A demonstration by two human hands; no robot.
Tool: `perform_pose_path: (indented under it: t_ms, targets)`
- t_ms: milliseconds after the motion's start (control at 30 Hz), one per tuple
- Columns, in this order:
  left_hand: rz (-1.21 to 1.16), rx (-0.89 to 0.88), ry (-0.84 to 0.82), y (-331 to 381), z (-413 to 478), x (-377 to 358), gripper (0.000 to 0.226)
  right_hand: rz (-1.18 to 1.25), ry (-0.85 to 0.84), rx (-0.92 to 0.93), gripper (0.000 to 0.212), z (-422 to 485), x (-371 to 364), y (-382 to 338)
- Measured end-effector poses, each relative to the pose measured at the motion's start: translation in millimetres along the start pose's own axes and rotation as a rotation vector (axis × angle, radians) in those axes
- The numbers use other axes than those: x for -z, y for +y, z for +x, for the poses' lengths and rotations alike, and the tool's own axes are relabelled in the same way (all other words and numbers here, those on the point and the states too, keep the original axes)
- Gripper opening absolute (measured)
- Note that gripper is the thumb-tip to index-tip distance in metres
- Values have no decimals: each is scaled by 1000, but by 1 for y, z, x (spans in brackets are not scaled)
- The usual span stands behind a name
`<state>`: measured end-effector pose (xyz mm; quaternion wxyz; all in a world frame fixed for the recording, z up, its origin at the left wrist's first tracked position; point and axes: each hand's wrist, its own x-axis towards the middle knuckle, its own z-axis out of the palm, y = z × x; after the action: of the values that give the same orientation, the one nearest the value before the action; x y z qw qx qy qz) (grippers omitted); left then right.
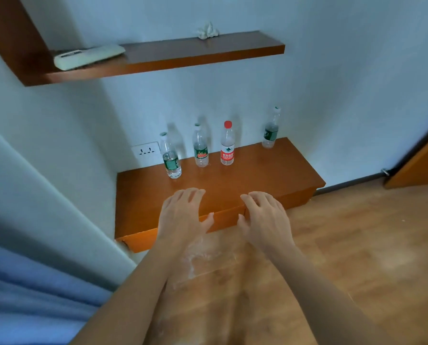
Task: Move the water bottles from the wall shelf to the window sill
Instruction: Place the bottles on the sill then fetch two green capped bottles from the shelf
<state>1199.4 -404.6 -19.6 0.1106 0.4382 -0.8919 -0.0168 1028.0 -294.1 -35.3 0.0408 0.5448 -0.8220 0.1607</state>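
Two hands, both empty, fingers loosely spread: left hand (pixel 183 215) and right hand (pixel 265 220) side by side, apart, at front edge of lower shelf (pixel 270 175). Beyond fingertips, four bottles upright near wall: first bottle (pixel 171 160) ahead of left hand, second bottle (pixel 201 150), red-cap bottle (pixel 227 148), fourth bottle (pixel 270 131) farthest, ahead of right hand. One socket (pixel 145 151) left of first. Above, upper shelf (pixel 208 54): one remote (pixel 88 56).

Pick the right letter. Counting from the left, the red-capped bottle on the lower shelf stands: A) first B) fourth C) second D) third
D: the leftmost bottle and second bottle stand left of the red-capped bottle; only the rightmost bottle stands beyond it.
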Motion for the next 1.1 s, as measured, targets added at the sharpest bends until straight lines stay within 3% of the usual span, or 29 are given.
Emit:
perform_pose_path:
  t_ms: [500, 833, 1100]
  targets:
    - [36, 232, -23, -100, 128, -45, 61, 45, -94, 177, 52, 194, -79, -16]
    - [-26, 343, -95, -169, 195, -93, 57, 81, -182, 139, 47, 282, -142, -24]
    - [-68, 430, -166, -202, 227, -139, 76, 212, -302, -8, 61, 322, -191, -18]
